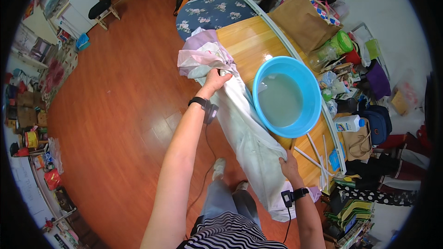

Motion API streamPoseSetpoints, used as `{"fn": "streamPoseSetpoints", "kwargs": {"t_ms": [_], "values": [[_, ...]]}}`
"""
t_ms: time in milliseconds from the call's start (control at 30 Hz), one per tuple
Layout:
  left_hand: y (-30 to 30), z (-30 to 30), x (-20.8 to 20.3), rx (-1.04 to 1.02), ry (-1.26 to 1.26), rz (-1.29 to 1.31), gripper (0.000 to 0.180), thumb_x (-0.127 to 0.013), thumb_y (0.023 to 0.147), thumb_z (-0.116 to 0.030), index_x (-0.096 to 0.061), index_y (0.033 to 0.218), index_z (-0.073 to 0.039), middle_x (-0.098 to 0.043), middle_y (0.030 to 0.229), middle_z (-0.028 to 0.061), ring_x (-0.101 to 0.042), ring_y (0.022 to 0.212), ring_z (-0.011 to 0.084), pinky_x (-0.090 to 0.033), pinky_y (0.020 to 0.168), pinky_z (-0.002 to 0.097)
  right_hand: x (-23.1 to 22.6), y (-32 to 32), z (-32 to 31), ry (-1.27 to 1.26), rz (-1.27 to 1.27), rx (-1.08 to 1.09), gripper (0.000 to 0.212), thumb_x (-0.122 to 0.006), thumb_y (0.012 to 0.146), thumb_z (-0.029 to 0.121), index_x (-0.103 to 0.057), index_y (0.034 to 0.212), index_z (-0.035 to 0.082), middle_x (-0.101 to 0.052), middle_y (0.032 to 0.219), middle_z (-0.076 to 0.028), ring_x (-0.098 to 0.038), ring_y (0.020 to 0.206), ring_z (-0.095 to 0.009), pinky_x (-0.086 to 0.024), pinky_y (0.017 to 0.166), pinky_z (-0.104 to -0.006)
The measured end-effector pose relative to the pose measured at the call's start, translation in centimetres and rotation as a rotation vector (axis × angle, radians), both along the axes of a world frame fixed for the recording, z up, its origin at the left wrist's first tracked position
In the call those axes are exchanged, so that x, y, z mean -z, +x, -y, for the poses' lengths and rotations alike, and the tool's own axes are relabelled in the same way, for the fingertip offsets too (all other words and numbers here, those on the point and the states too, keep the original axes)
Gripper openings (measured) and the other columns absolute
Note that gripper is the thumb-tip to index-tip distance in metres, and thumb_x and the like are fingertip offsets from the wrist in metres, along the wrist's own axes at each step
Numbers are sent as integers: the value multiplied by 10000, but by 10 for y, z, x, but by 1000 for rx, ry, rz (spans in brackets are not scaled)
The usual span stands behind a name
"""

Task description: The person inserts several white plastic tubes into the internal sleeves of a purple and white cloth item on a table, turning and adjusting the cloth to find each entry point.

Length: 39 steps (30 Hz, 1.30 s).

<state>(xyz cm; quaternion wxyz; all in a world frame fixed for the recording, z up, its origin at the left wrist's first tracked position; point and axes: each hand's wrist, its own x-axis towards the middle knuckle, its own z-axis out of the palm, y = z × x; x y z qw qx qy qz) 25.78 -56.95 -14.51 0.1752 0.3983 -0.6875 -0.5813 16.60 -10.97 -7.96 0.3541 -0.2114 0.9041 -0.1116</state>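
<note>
A long, pale white cloth with lilac ends point(247, 133) is draped along the near left edge of the wooden table and hangs partly over it. Toward its far, bunched end, my left hand point(216, 82) pinches the fabric between thumb and fingers. My right hand point(290, 168) is closed on the cloth's edge near its lower end, with its fingers partly hidden. Just right of the cloth, a round light-blue basin point(318, 106) holds cloudy greyish water. Whether the cloth is a garment or a sheet, I cannot tell.
The wooden table point(237, 34) carries thin white strips point(310, 157) near the basin. Along its right side are a brown bag point(300, 18), a green-lidded jar point(336, 46) and a white bottle point(349, 123). A flowered stool top point(207, 13) adjoins its far end. A cable point(206, 180) trails to the floor.
</note>
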Motion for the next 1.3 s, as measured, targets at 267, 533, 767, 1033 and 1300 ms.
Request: {"fn": "streamPoseSetpoints", "kwargs": {"t_ms": [267,533,767,1033,1300], "values": [[27,-13,-18,-55,30,-67,563,-766,828,-447,-679,1098,39,-711,1016,196,-677,927,295,-515,821,381,-37,73,136,-658,-359,-398,739,-778,797,103,-411,1429,-9,-439,1429,-244,-430,1311,-422,-383,1068,-478],[55,-32,-48,-201,484,-248,418,-618,995,-388,-623,1181,-14,-675,1019,57,-673,910,165,-551,744,334,-8,55,215,-834,-335,-325,302,-714,798,-10,-670,1075,102,-580,908,-115,-616,843,-336,-490,719,-440],[73,-36,-28,-159,488,-483,294,-533,970,-124,-607,1240,-34,-685,1073,16,-668,934,150,-563,799,335,-45,50,215,-863,-288,-405,464,-834,723,112,-601,1121,69,-592,1035,-124,-648,944,-336,-462,958,-447],[82,-61,-115,-51,755,-779,571,-442,865,96,-455,1428,0,-598,1323,96,-611,1177,238,-511,1008,395,-43,50,232,-857,-292,-507,319,-699,760,8,-585,1055,49,-638,904,-102,-594,1011,-333,-468,898,-441],[102,-73,-81,-383,780,-814,463,-546,1022,-247,-490,1409,1,-573,1397,132,-576,1236,281,-430,1100,444,-66,59,208,-1138,-355,-575,215,-635,813,-9,-624,1010,78,-657,911,-111,-655,831,-345,-527,732,-405]]}}
